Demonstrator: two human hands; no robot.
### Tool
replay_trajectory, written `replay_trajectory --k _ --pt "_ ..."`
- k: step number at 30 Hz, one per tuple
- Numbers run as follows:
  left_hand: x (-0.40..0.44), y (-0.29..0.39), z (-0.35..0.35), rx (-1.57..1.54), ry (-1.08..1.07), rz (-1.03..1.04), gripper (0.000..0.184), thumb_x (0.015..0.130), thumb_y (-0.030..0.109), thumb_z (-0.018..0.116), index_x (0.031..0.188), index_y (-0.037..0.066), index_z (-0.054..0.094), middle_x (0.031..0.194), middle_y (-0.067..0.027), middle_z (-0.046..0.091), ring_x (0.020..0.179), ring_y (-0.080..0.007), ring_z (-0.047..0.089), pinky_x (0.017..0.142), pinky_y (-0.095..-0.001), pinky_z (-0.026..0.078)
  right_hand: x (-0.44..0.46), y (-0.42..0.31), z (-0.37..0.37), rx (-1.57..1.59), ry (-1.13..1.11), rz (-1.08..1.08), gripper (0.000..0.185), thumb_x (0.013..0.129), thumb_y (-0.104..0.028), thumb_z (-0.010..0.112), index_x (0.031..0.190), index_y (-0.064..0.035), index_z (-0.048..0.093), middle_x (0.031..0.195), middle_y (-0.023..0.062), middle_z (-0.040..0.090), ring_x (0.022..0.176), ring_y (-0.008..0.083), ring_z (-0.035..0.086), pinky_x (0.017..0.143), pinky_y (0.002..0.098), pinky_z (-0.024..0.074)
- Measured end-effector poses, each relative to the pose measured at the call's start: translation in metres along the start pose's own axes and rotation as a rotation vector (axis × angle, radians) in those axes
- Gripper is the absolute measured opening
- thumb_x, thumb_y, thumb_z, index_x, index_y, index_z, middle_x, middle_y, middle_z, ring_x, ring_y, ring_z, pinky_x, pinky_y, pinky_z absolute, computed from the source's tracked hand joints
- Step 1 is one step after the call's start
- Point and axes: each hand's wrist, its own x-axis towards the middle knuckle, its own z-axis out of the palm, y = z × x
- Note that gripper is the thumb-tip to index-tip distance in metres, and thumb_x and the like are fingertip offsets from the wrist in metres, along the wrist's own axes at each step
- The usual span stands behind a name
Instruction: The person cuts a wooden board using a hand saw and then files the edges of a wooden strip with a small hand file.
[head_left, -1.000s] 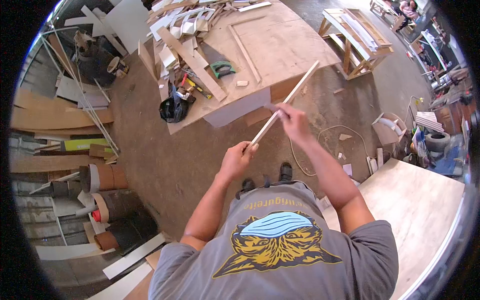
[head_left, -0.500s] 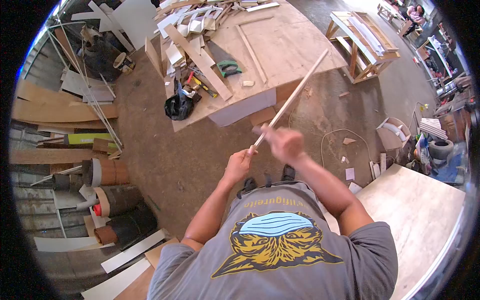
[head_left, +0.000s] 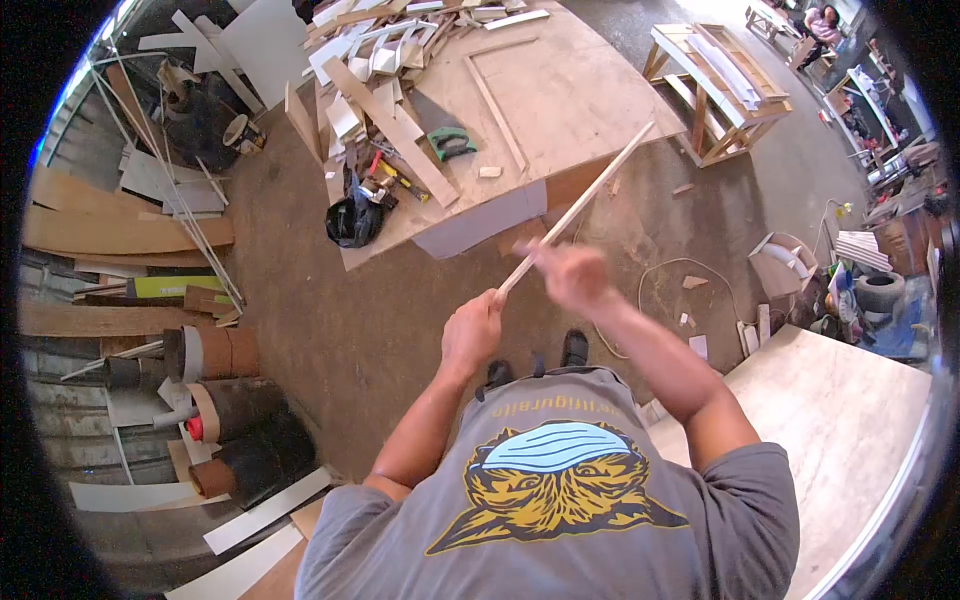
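Observation:
A long, thin wooden strip [head_left: 590, 195] slants away from me, its far end over the workbench's right corner. My left hand [head_left: 473, 328] is wrapped round the strip's near end. A little farther up, my right hand [head_left: 575, 275] is closed at the strip, blurred by motion. Something small at its fingertips is too smeared to name. Both hands are above the brown floor, in front of my grey shirt.
Ahead stands a wooden workbench [head_left: 590, 85] bearing scrap wood [head_left: 390, 50], a green-handled tool [head_left: 452, 143] and a black bag [head_left: 352, 220]. A wooden frame stand [head_left: 720, 90] is beyond. Rolls [head_left: 225, 352] lie left; a pale board [head_left: 820, 420] is right. A person [head_left: 822, 28] sits far off.
My left hand has turned slightly and its grip looks fuller round the strip. My right hand remains blurred near the same place on the strip. The view has shifted a little.

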Motion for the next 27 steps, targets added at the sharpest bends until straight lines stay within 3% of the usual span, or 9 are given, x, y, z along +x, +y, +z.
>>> replay_trajectory --k 4,5,12,16,17,20,23,26,27 --pt "-0.004 -0.005 0.000 0.072 0.073 0.088 0.025 0.107 0.032 0.048 0.108 0.010 0.060 0.094 -0.0206 0.068 0.089 -0.0472 0.066 0.075 -0.0583 0.052 0.006 0.019 0.006 -0.068 0.037 0.047 0.022 0.100 -0.019 0.057 0.117 -0.0224 0.071 0.065 0.0059 0.065 0.058 0.0243 0.067 0.051 0.0425 0.0528" --pt "-0.008 -0.009 0.001 0.090 0.086 0.093 0.023 0.107 0.032 0.049 0.108 0.011 0.059 0.093 -0.0197 0.068 0.088 -0.0463 0.067 0.074 -0.0581 0.052 0.015 0.032 0.000 -0.177 -0.032 0.210 0.022 0.102 -0.020 0.055 0.116 -0.0205 0.072 0.066 0.0073 0.065 0.058 0.0243 0.067 0.051 0.0424 0.0526" --pt "0.000 -0.024 0.004 0.150 0.158 0.148 0.019 0.106 0.030 0.051 0.110 0.013 0.057 0.093 -0.0157 0.069 0.084 -0.0420 0.069 0.071 -0.0566 0.054 0.007 0.011 -0.002 -0.107 -0.042 -0.044 0.030 0.100 -0.015 0.052 0.124 -0.0170 0.070 0.069 0.0093 0.067 0.059 0.0270 0.067 0.049 0.0443 0.0504" --pt "-0.007 -0.020 -0.004 0.144 0.157 0.134 0.021 0.107 0.032 0.049 0.109 0.013 0.058 0.092 -0.0156 0.068 0.085 -0.0418 0.069 0.071 -0.0558 0.054 0.020 0.063 0.015 -0.206 0.158 0.190 0.027 0.103 -0.023 0.056 0.123 -0.0214 0.074 0.057 0.0043 0.061 0.043 0.0172 0.055 0.040 0.0361 0.0435" --pt "-0.003 -0.020 -0.003 0.137 0.156 0.124 0.023 0.108 0.033 0.048 0.109 0.012 0.058 0.092 -0.0161 0.068 0.085 -0.0422 0.069 0.072 -0.0561 0.054 0.011 0.049 0.031 -0.104 0.006 0.148 0.026 0.104 -0.019 0.052 0.121 -0.0135 0.070 0.064 0.0079 0.065 0.054 0.0261 0.065 0.049 0.0432 0.0500" --pt "0.001 -0.021 -0.002 0.098 0.138 0.096 0.030 0.109 0.036 0.044 0.107 0.011 0.059 0.094 -0.0178 0.069 0.086 -0.0440 0.068 0.073 -0.0572 0.053 -0.008 -0.023 0.018 0.046 0.073 -0.168 0.025 0.105 -0.020 0.052 0.119 -0.0137 0.072 0.064 0.0069 0.064 0.053 0.0248 0.064 0.048 0.0417 0.0490" --pt "-0.004 -0.020 -0.005 0.047 0.088 0.060 0.037 0.110 0.040 0.040 0.109 0.009 0.060 0.096 -0.0203 0.070 0.088 -0.0463 0.067 0.075 -0.0586 0.052 0.014 0.008 0.014 -0.056 0.085 0.114 0.026 0.101 -0.016 0.055 0.120 -0.0146 0.073 0.063 0.0055 0.064 0.052 0.0228 0.063 0.046 0.0402 0.0479" --pt "0.006 -0.027 0.001 0.020 0.038 0.029 0.042 0.110 0.043 0.039 0.114 0.010 0.064 0.099 -0.0229 0.071 0.093 -0.0478 0.067 0.078 -0.0585 0.052 0.014 0.009 0.025 -0.001 0.220 0.055 0.028 0.098 -0.016 0.058 0.122 -0.0153 0.073 0.061 0.0041 0.061 0.050 0.0219 0.062 0.044 0.0399 0.0467" --pt "0.008 -0.029 0.007 -0.021 0.038 0.009 0.044 0.110 0.044 0.039 0.115 0.010 0.066 0.100 -0.0237 0.071 0.094 -0.0479 0.067 0.079 -0.0579 0.052 0.004 -0.006 0.027 -0.093 0.130 -0.103 0.027 0.098 -0.018 0.060 0.121 -0.0159 0.073 0.057 0.0031 0.058 0.049 0.0210 0.061 0.044 0.0404 0.0462"
